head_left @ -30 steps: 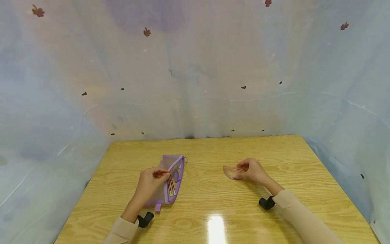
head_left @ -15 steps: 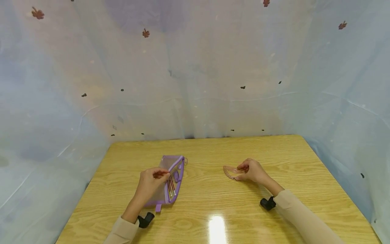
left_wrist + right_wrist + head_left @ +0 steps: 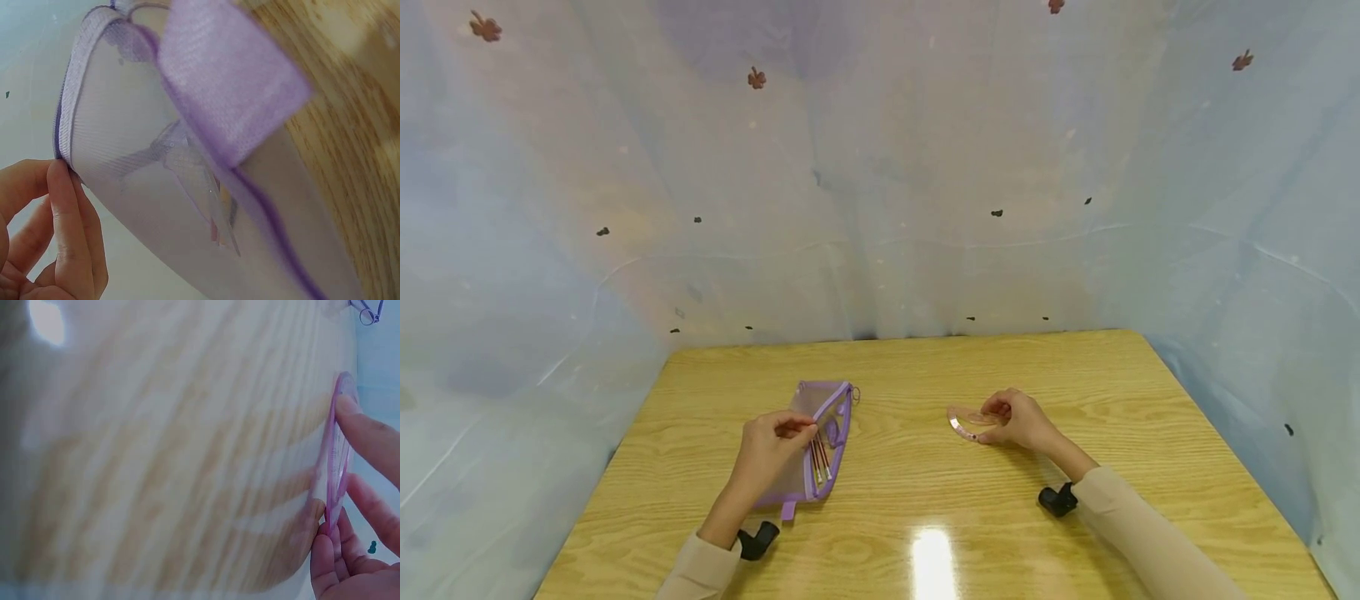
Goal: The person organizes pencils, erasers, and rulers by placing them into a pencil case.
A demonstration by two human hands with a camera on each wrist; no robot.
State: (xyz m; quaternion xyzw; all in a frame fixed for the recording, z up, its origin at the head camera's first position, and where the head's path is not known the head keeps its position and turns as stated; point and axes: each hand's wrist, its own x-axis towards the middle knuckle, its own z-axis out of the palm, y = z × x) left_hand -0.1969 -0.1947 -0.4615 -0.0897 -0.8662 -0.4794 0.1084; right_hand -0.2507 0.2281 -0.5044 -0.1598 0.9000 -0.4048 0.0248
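A purple mesh zip pouch lies on the left half of the table, its zipped mouth spread apart. My left hand pinches the pouch's edge between thumb and fingers; the left wrist view shows the fingertips on the zip band. Thin dark-red sticks with pale ends and a small purple item show inside, their kind unclear. To the right, my right hand holds a pink see-through protractor by its right part, tilted. In the right wrist view the protractor appears nearly edge-on between thumb and fingers.
The wooden table has a bright light reflection near its front. A pale patterned curtain hangs behind and at both sides. Black wrist cameras, left and right, sit close over the tabletop. A ring hangs at the pouch's far corner.
The protractor has tilted slightly in my right hand, and its curved edge now catches the light. My left hand and the pouch stay in place.
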